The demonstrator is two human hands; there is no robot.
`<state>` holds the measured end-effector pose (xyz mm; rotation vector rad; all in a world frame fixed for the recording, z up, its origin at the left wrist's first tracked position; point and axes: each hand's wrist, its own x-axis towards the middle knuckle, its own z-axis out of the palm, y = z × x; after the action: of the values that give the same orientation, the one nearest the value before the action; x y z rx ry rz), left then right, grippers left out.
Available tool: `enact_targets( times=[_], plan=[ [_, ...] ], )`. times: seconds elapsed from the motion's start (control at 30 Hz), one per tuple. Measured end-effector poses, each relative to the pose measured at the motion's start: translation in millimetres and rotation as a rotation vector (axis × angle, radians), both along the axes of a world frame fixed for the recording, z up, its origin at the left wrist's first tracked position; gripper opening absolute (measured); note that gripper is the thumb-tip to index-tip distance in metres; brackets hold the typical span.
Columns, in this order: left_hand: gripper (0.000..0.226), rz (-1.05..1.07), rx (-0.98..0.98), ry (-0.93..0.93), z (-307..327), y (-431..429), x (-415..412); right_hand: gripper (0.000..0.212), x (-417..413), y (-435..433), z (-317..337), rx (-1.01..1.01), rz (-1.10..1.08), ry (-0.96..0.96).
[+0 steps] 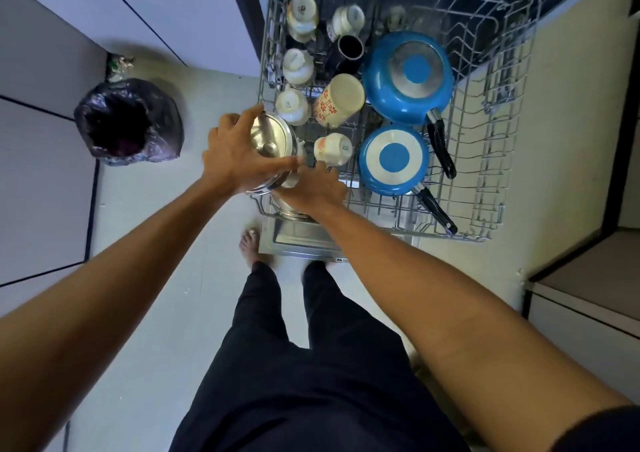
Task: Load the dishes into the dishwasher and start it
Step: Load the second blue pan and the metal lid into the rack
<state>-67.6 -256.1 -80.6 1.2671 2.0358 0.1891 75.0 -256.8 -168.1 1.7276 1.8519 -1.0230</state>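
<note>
Pale kitchen floor; grey cabinets left. Dishwasher rack pulled out far-centre w/ blue pans right, cups left. Bin bag left. Left hand fingers clamp steel lid at rack's near-left corner; right hand on pot, fingers' state unclear.

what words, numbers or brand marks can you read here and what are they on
No text is legible.
Stamp on the base of the white cup: too blurred.
Stamp on the base of the orange-flowered cup: too small.
Faint print on the base of the cream cup: blurred.
Dark mark on the dishwasher door: too small.
</note>
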Motion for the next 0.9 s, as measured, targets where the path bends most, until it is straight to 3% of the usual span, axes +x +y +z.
enact_targets(
  times=[0.17,0.3,0.47,0.67,0.9],
  plan=[
    [0.117,0.011,0.005,-0.026,-2,-7,1,0.067,12,4,-5,0.013,0.025,0.099],
    [0.117,-0.021,0.001,-0.044,-7,-11,9,0.033,36,3,-7,0.109,-0.078,0.308],
    [0.117,-0.077,-0.007,-0.063,-16,-16,32,0.028,71,-5,-5,0.178,-0.341,0.490],
    [0.110,-0.251,-0.009,-0.050,-26,-16,78,0.022,108,-4,2,0.270,-0.640,0.537],
    [0.105,-0.758,-0.103,0.074,-33,-8,153,0.014,172,-12,-1,0.462,-0.855,0.475]
  ],
)
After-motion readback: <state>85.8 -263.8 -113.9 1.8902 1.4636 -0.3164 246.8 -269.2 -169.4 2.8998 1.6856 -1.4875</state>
